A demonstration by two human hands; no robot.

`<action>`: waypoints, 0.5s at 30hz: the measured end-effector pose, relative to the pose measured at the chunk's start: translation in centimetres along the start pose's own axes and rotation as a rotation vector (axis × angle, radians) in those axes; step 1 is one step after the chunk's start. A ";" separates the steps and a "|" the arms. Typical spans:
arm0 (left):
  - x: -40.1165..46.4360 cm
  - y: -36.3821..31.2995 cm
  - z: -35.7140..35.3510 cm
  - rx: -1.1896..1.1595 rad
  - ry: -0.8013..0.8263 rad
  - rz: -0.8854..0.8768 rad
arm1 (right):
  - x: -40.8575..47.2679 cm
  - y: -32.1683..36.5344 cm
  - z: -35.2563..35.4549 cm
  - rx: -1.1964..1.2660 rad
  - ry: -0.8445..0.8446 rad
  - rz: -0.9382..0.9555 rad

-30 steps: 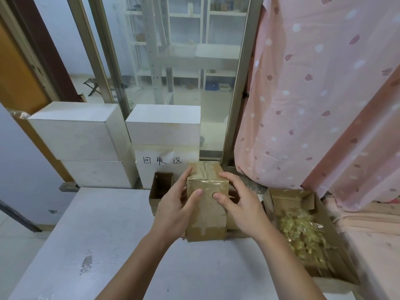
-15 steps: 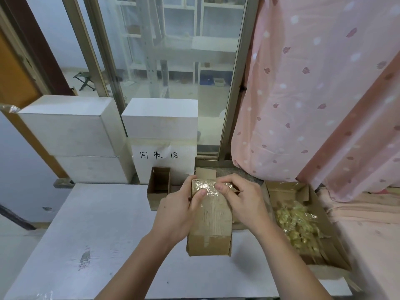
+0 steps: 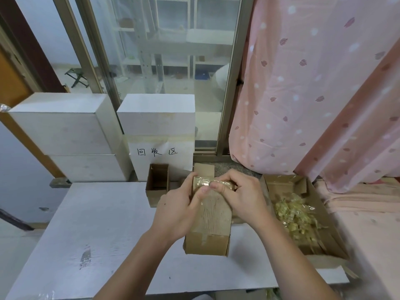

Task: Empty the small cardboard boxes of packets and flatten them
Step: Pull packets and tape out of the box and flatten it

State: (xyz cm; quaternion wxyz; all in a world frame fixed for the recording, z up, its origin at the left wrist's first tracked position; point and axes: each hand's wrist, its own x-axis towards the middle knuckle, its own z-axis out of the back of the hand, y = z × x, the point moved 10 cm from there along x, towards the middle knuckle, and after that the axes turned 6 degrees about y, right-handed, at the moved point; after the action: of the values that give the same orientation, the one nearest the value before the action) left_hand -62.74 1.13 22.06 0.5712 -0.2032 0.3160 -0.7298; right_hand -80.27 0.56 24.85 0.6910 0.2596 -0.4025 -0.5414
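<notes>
A small brown cardboard box (image 3: 211, 226) stands tilted on the white table (image 3: 104, 234), its taped bottom toward me and its far flap up. My left hand (image 3: 179, 210) grips its left side, thumb on the top edge. My right hand (image 3: 240, 197) holds the upper right corner, fingers pinching the clear wrap of gold packets (image 3: 203, 182) showing at the box's open top. An empty small box (image 3: 157, 184) stands open just behind on the left.
A larger open carton (image 3: 324, 241) at the right holds several loose clear packets (image 3: 296, 217). White boxes (image 3: 65, 135), one with a handwritten label (image 3: 157, 151), line the table's far edge. A pink curtain (image 3: 313, 94) hangs at the right.
The box has tipped toward me, from upright to leaning with its bottom facing me. Its top flap now stands open and both hands have shifted to the packets at the opening.
</notes>
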 end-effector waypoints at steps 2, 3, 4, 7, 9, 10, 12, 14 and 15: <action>0.0 -0.5 -0.1 0.092 0.028 -0.015 | -0.2 0.3 0.5 -0.033 -0.085 0.044; 0.0 -0.6 -0.1 0.141 0.033 -0.008 | -0.3 0.4 0.6 -0.078 -0.123 0.048; 0.1 -0.6 -0.2 0.181 0.029 0.007 | -0.4 0.3 0.6 -0.113 -0.143 0.037; 0.2 -0.2 0.0 0.178 -0.008 0.040 | -0.1 0.8 0.4 -0.125 -0.131 0.013; 0.1 0.6 0.1 0.068 -0.033 0.063 | 0.5 1.2 0.1 -0.094 -0.013 -0.009; 0.0 1.0 0.1 0.017 -0.045 0.074 | 0.6 1.4 -0.5 -0.079 0.075 -0.023; -0.2 1.1 0.2 -0.005 -0.068 0.072 | 0.8 1.6 -1.8 -0.121 0.225 -0.039; -0.4 0.8 0.2 0.015 -0.089 0.068 | 1.1 1.5 -2.3 -0.157 0.207 -0.013; -0.4 0.7 0.1 0.021 -0.102 0.070 | 1.2 1.7 -2.1 -0.132 0.152 0.004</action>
State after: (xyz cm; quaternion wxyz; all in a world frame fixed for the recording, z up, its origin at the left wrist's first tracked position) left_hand -62.06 1.42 21.72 0.6137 -0.2229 0.2858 -0.7015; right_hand -77.43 -0.26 25.40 0.7364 0.2528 -0.3127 -0.5440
